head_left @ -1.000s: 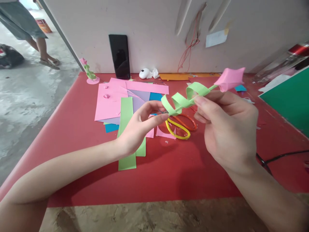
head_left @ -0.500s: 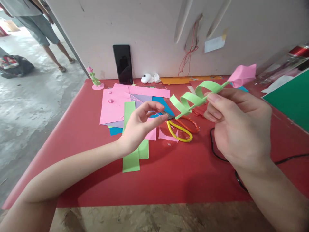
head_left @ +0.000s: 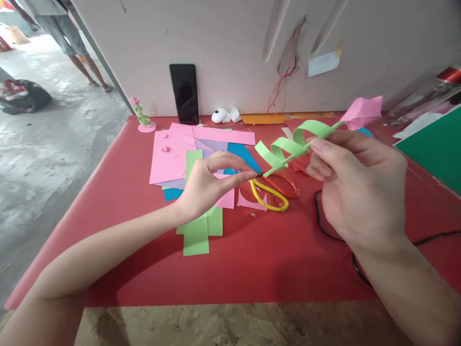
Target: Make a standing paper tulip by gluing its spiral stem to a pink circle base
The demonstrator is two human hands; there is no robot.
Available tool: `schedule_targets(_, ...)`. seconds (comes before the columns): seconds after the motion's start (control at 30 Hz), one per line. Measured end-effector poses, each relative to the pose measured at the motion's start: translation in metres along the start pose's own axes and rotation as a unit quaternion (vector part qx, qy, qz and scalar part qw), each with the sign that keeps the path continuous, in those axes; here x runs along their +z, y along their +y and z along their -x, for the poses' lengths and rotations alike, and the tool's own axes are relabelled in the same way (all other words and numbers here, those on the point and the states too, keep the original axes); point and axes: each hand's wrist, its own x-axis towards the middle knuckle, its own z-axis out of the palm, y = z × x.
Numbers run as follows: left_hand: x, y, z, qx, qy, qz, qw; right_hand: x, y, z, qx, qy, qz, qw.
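My right hand (head_left: 356, 192) pinches a paper flower by its thin green stem (head_left: 304, 151). The flower has a folded pink bloom (head_left: 363, 113) at the upper right and curled light-green strips (head_left: 277, 146) as leaves along the stem. My left hand (head_left: 212, 185) has thumb and index fingertip pressed together beside the stem's lower end; whether anything is between them is too small to make out. Just beyond those fingertips lie scissors (head_left: 275, 204) with yellow and orange handles, their blades mostly hidden by the hand.
Pink sheets (head_left: 173, 161), green strips (head_left: 196, 240) and blue paper (head_left: 241, 156) overlap on the red table (head_left: 252, 269). A phone (head_left: 184, 93) leans on the wall. A smaller paper flower (head_left: 142, 115) stands back left. A black cable (head_left: 320, 218) lies right. A person (head_left: 70, 43) stands beyond the table.
The thumb and index finger of my left hand have closed together and shifted slightly right, to the stem's lower end. My right hand holds the flower almost unmoved.
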Motion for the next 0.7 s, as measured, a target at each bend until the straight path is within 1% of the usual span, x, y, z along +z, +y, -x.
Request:
schedule_targets(0.2,-0.002,-0.003,-0.002,0.016,-0.02,-0.035,0.999,0.001,0.002,-0.001,0.006,-0.002,-0.005,1.0)
schedule_targets(0.33,-0.004,-0.006,-0.006,0.005,-0.02,-0.054,0.998,0.001,0.003,-0.001,0.011,-0.001,-0.01,1.0)
schedule_targets(0.5,-0.005,-0.01,-0.009,0.031,-0.027,-0.093,0.995,0.001,0.006,-0.002,0.012,-0.004,-0.008,1.0)
schedule_targets(0.6,-0.006,-0.011,-0.01,0.018,-0.03,-0.138,0.99,0.001,0.006,-0.002,0.011,-0.002,-0.002,1.0)
schedule_targets(0.7,-0.007,-0.012,-0.012,0.003,-0.029,-0.154,0.988,0.001,0.006,-0.002,0.011,-0.001,0.0,1.0)
